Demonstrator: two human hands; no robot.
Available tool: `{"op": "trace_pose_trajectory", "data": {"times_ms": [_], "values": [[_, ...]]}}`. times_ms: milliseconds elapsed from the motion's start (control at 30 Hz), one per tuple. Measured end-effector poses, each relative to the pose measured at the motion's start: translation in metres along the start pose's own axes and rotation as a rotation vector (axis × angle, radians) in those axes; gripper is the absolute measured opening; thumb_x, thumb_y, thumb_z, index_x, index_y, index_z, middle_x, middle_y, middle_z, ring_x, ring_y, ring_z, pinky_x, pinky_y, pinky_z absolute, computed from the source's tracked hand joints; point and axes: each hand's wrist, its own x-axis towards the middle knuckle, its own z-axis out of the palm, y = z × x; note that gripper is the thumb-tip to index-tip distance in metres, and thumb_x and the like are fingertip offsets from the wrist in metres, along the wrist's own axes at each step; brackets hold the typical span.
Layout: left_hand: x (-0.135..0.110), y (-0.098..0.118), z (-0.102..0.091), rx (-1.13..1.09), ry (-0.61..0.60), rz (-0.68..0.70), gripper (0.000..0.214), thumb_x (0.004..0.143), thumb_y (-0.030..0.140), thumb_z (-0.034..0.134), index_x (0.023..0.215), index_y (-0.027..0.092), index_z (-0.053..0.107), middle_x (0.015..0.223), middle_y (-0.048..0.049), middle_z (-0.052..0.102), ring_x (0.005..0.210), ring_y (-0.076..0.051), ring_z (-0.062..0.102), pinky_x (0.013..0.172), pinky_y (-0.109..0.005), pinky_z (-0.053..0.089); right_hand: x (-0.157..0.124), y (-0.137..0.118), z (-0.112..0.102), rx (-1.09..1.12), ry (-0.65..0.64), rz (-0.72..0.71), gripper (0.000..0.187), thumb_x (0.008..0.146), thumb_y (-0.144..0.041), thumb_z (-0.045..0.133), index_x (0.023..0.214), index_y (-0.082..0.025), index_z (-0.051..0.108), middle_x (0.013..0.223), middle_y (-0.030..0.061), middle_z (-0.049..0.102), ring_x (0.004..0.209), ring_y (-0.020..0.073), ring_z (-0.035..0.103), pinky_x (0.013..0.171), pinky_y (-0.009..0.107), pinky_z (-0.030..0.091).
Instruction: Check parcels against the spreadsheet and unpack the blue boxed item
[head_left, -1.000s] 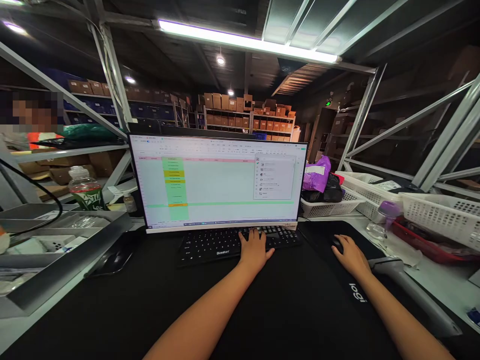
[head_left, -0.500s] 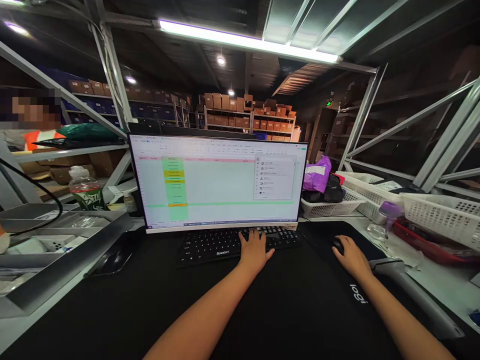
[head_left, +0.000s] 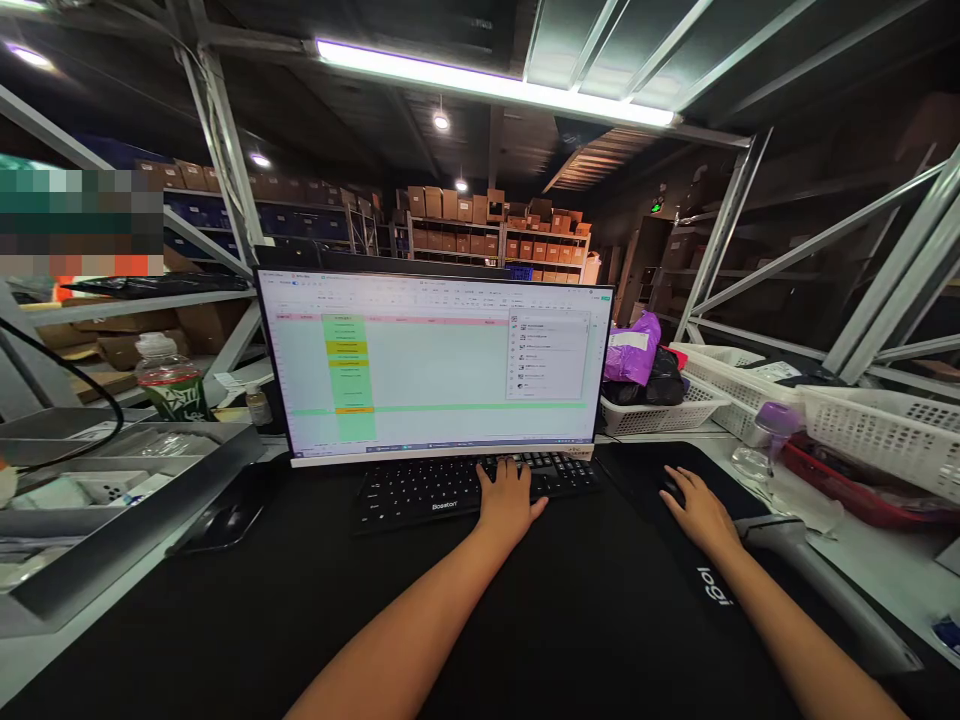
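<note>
On the blk desk mat, just below the monitor, lies the Bosston kbd; for neat keying & clicking, L hand prob. wants a loose wrist & light taps, R hand small, steady moves w/ its wrist clear of the grey barcode scanner beside it. L hand is open, fingers spread over the kbd's right-hand part, gripping nothing; R hand, on the logi mouse pad, is curled loosely round the dark mouse, mostly hidden.
</note>
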Motion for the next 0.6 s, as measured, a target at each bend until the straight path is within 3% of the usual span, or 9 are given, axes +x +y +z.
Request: {"op": "trace_pose_trajectory", "data": {"times_ms": [300,600], "values": [[-0.002,0.001,-0.006,0.005,-0.025,-0.005,0.066,0.096,0.059,0.043,0.145,0.016,0.05,0.151,-0.0226,0.047,0.142,-0.039,0.037,0.113,-0.074,0.024,-0.001,-0.004,-0.003,-0.029,-0.004,0.027,0.047,0.094,-0.044,0.045,0.132,-0.022,0.061,0.144,0.0123,0.053,0.124,0.0283,0.058,0.107,0.046,0.048],[-0.001,0.001,-0.004,-0.011,-0.009,-0.006,0.067,0.095,0.06,0.045,0.144,0.015,0.051,0.15,-0.0236,0.048,0.142,-0.039,0.038,0.114,-0.073,0.025,0.001,0.007,0.005,-0.037,-0.01,-0.007,0.054,0.095,-0.048,0.04,0.139,-0.02,0.054,0.14,0.0144,0.053,0.125,0.0294,0.057,0.103,0.045,0.05]]}}
